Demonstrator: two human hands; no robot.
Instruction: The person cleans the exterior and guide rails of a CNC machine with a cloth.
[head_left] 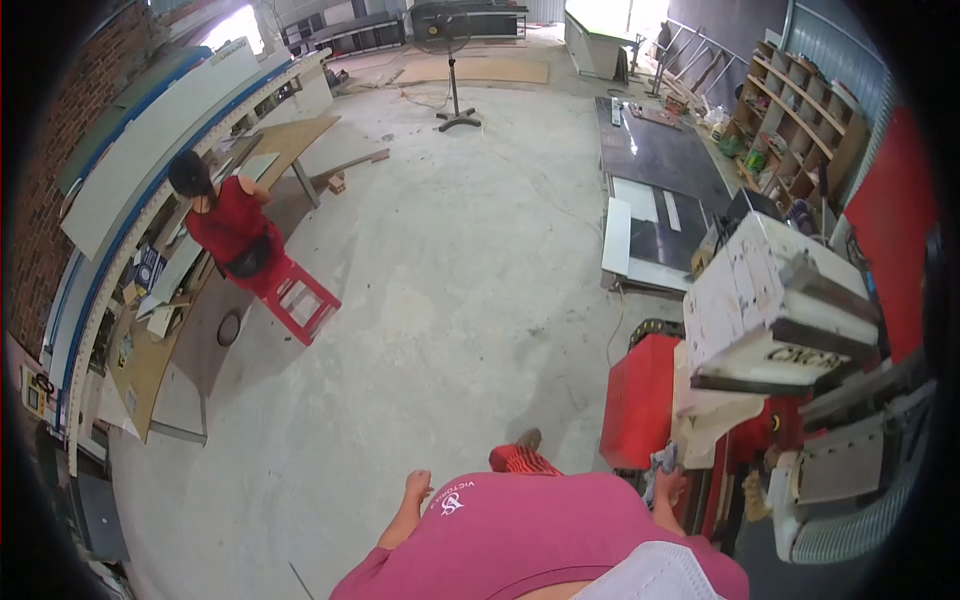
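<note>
My left hand (pixel 418 486) hangs beside my body over the concrete floor, its fingers loosely curled with nothing visible in them. On the other side, my right hand (pixel 671 486) is closed around a crumpled grey-blue cloth (pixel 662 461). The cloth is close to the red housing (pixel 640 405) of a large machine. Above and to the right is the machine's white head (pixel 765 300), with dark lettering on its lower part.
A seated person in red (pixel 232 228) is on a red stool (pixel 305 303) at a long workbench (pixel 150 375). A stand fan (pixel 453 90) is farther back. Dark-topped tables (pixel 660 150) and a wooden shelf (pixel 795 120) line the right. A ribbed hose (pixel 850 535) is near my right side.
</note>
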